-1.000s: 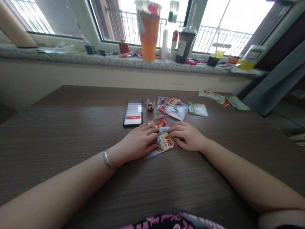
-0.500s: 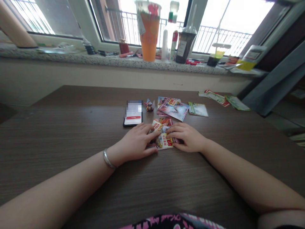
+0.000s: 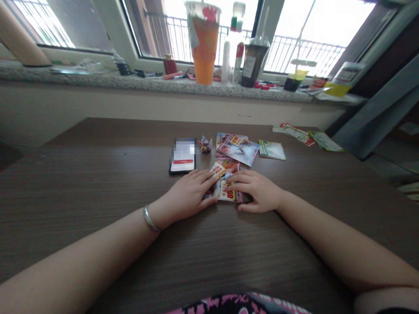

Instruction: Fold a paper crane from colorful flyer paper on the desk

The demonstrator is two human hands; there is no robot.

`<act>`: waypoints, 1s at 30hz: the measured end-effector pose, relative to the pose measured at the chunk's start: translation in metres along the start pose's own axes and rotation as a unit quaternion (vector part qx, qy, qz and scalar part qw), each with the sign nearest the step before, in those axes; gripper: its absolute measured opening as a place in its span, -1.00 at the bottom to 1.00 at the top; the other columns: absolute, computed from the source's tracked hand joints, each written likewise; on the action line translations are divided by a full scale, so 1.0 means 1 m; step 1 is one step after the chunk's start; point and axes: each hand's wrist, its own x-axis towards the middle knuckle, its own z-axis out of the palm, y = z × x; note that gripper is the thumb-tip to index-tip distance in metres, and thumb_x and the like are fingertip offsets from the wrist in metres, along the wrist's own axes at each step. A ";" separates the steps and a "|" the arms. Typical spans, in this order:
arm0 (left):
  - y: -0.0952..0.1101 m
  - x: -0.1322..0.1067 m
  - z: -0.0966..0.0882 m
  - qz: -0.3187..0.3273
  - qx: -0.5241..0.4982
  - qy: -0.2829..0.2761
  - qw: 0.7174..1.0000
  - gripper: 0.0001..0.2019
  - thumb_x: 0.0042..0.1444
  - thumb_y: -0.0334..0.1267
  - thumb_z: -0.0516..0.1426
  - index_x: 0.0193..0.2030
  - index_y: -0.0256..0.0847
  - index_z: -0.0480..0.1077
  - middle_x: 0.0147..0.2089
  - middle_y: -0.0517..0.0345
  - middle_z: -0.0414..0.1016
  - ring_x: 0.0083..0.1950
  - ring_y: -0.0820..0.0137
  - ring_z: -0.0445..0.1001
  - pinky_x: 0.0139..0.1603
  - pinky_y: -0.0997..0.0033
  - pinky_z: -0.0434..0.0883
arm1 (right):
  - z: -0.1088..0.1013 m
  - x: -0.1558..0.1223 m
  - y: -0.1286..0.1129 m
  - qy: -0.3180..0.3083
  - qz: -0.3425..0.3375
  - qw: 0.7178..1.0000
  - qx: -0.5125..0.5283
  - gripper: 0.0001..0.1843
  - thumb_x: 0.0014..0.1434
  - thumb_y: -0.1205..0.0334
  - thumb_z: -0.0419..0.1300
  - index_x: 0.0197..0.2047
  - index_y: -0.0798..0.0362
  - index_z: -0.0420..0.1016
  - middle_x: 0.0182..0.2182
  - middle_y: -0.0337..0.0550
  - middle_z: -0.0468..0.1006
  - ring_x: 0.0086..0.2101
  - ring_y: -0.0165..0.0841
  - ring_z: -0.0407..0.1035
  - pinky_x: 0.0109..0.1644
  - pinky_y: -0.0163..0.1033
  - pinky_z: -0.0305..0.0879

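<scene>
A colourful printed sheet of paper (image 3: pixel 223 187), with large red numerals on yellow patches, lies on the brown table (image 3: pixel 131 261) between my hands. My left hand (image 3: pixel 191 192) rests flat over its left part, fingers stretched out. From the right, my right hand (image 3: pixel 257 190) lies with spread fingers on the sheet, the thumb at its near edge. The hands hide parts of the paper's outline. Just beyond it are a small folded paper piece (image 3: pixel 205 145) in similar print and a stack of printed sheets (image 3: pixel 240 150).
A phone (image 3: pixel 183 159) with a lit screen lies beyond my left hand. Green-and-white papers (image 3: pixel 272 150) and red-green strips (image 3: pixel 296 133) sit farther right. On the stone windowsill (image 3: pixel 147 85) stand a tall orange cup (image 3: pixel 205 52), a dark drink cup (image 3: pixel 253 63) and bottles.
The sheet has turned slightly and shifted a little to the right under my hands. My right fingers have moved a little, with the thumb lower. The other things have stayed in place.
</scene>
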 end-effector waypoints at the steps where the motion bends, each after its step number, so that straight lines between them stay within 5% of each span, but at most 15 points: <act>1: 0.000 0.000 0.001 0.001 -0.001 0.001 1.000 -0.45 0.28 0.02 0.02 0.31 -0.22 0.18 0.29 -0.09 0.28 0.30 0.14 0.25 0.30 0.11 0.22 | 0.000 0.000 0.000 -0.001 0.002 1.000 0.002 -0.44 0.13 -0.10 0.20 0.09 0.08 0.43 0.08 0.03 0.45 0.06 -0.12 0.29 0.16 0.03 0.22; 12: -0.002 0.002 0.003 0.017 0.007 -0.003 1.000 -0.48 0.32 -0.03 -0.02 0.32 -0.25 0.15 0.32 -0.13 0.24 0.33 0.18 0.22 0.30 0.14 0.23 | 0.003 0.000 -0.004 0.020 -0.015 0.999 -0.049 -0.64 0.26 0.15 0.11 0.10 0.01 0.44 0.06 -0.05 0.49 0.06 -0.21 0.32 0.15 -0.01 0.26; 25: -0.005 0.001 0.006 0.056 -0.013 0.000 0.998 -0.51 0.29 -0.02 0.03 0.27 -0.21 0.23 0.31 -0.10 0.26 0.34 0.13 0.19 0.31 0.06 0.22 | 0.002 0.001 -0.007 0.031 -0.029 0.998 -0.039 -0.70 0.33 0.13 0.05 -0.02 0.01 0.54 -0.10 -0.11 0.59 -0.13 -0.28 0.42 -0.05 -0.15 0.36; 30: -0.004 0.002 0.006 0.069 -0.037 0.015 0.997 -0.63 0.30 -0.16 0.04 0.20 -0.19 0.30 0.24 -0.05 0.34 0.27 0.18 0.29 0.26 0.10 0.31 | 0.001 0.001 -0.009 0.041 0.008 0.999 -0.006 -0.72 0.34 0.19 0.01 -0.12 0.04 0.55 -0.24 -0.12 0.62 -0.18 -0.31 0.44 -0.07 -0.20 0.35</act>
